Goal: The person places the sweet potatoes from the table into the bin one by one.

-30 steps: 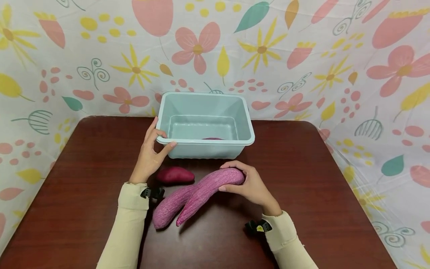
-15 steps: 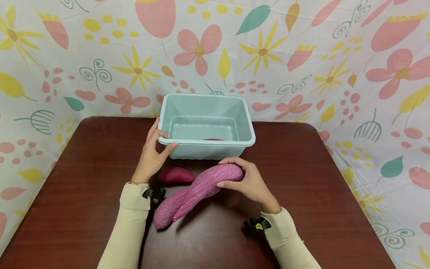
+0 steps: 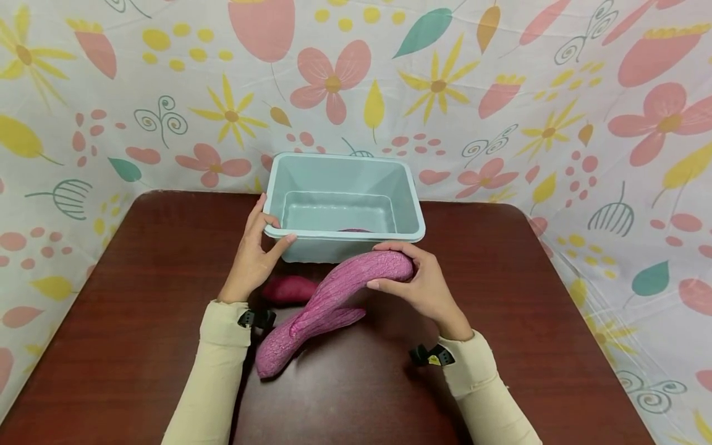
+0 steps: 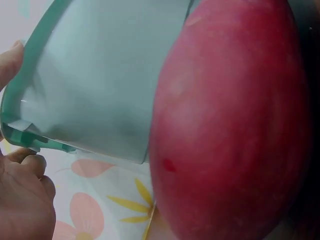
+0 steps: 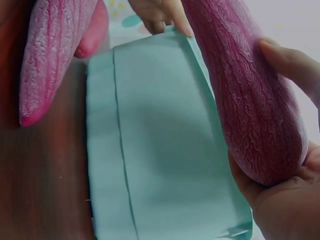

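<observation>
My left hand (image 3: 248, 262) grips the left front corner of a pale blue plastic bin (image 3: 311, 250), its fingers over the rim and thumb in front. My right hand (image 3: 427, 290) holds a long, wrinkled pink-purple vegetable (image 3: 356, 278) by its thick end, raised just in front of the bin. Its thin tip slants down toward the left, over a second wrinkled purple vegetable (image 3: 278, 352) lying on the table. A smooth, dark red sweet potato (image 3: 288, 289) lies near my left wrist and fills much of the left wrist view. The bin's front wall hides most of something purple inside.
The brown wooden table (image 3: 512, 346) has rounded back corners. Behind it hangs a white cloth (image 3: 500, 62) printed with flowers and leaves. The bin stands near the table's back edge.
My right hand has lifted the held vegetable up toward the bin, its tip rising too. More of the second vegetable, including its thin end, now shows. My left hand stays on the bin.
</observation>
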{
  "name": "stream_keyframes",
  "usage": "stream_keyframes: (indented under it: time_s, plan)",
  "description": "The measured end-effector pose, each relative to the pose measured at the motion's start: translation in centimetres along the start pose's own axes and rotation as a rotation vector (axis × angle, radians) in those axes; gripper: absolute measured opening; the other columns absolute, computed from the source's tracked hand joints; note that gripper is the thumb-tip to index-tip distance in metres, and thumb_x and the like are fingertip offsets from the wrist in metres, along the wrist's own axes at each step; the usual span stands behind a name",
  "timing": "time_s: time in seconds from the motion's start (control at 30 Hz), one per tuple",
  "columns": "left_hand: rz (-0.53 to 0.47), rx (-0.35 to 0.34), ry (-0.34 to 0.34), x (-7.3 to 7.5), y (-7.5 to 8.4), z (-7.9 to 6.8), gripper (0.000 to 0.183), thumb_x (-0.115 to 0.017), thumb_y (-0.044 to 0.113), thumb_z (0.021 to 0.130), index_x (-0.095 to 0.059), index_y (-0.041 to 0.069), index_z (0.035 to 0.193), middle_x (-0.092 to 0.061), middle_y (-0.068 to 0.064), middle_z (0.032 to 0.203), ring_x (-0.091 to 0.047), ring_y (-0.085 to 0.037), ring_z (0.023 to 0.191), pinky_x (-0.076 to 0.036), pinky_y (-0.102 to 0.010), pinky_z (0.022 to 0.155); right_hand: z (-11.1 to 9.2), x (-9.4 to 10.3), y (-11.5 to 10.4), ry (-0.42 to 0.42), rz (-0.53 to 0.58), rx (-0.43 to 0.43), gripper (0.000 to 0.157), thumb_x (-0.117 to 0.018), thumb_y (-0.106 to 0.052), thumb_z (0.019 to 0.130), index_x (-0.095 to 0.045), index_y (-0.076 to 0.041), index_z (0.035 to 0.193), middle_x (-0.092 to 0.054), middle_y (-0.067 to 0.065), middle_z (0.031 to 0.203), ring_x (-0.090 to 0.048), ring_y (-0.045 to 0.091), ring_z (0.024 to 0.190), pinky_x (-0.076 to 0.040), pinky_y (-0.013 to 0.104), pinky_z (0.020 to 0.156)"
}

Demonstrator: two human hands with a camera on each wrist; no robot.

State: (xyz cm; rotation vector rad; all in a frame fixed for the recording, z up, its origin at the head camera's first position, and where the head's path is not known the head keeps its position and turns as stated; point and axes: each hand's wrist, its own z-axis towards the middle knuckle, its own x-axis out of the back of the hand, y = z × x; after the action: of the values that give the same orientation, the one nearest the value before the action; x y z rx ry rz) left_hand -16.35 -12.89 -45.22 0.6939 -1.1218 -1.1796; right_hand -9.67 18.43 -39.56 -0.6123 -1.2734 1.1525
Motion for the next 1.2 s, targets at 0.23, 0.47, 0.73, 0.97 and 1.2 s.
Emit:
stream_keyframes:
  time_s: [0.23, 0.47, 0.73, 0.97, 1.2]
  plan:
    - [-0.023, -0.001, -0.014, -0.2, 0.0, 0.2, 0.030, -0.071, 0.021, 0.095, -0.045, 0.009, 0.106, -0.010, 0.001, 0.171, -0.012, -0.023, 0.158, -0.024, -0.063, 0.119, 0.8, -0.1, -1.1, 0.062, 0.007, 0.000, 0.052, -0.088, -0.005, 0.074, -0.068, -0.014, 0.121, -0.071, 0.003, 0.113, -0.063, 0.009, 0.097, -0.050, 0.019, 0.086]
    - [-0.024, -0.006, 0.004, -0.1, -0.1, 0.1, 0.029, -0.072, 0.022, 0.095, -0.047, 0.010, 0.105, -0.012, 0.004, 0.171, -0.014, -0.022, 0.158, -0.024, -0.062, 0.118, 1.5, -0.3, -3.8, 0.074, 0.009, -0.001, 0.051, -0.087, -0.003, 0.075, -0.067, -0.003, 0.122, -0.071, 0.005, 0.107, -0.063, 0.005, 0.093, -0.050, 0.019, 0.084]
    - [-0.011, -0.017, 0.008, 0.1, -0.2, 0.2, 0.031, -0.071, 0.030, 0.096, -0.047, 0.012, 0.105, -0.012, 0.010, 0.170, -0.014, -0.022, 0.158, -0.025, -0.062, 0.118, 2.5, -0.2, -4.6, 0.086, 0.023, 0.006, 0.051, -0.087, -0.003, 0.075, -0.067, -0.005, 0.122, -0.071, -0.001, 0.104, -0.064, 0.006, 0.091, -0.051, 0.019, 0.082]
    - [-0.018, -0.015, -0.001, 0.2, -0.3, 0.1, 0.029, -0.071, 0.022, 0.095, -0.047, 0.010, 0.106, -0.012, 0.004, 0.171, -0.014, -0.022, 0.158, -0.025, -0.061, 0.118, 3.4, -0.3, -5.0, 0.117, 0.035, 0.026, 0.051, -0.087, -0.002, 0.076, -0.067, -0.003, 0.123, -0.070, 0.002, 0.110, -0.062, 0.008, 0.092, -0.051, 0.020, 0.080]
    - [-0.037, -0.017, -0.001, 0.2, 0.4, 0.0, 0.027, -0.070, 0.009, 0.094, -0.047, 0.002, 0.106, -0.012, -0.009, 0.171, -0.014, -0.028, 0.158, -0.024, -0.061, 0.117, 4.2, -0.5, -5.2, 0.148, 0.043, 0.023, 0.050, -0.086, -0.003, 0.077, -0.067, -0.003, 0.123, -0.068, 0.004, 0.112, -0.060, 0.009, 0.092, -0.051, 0.019, 0.077]
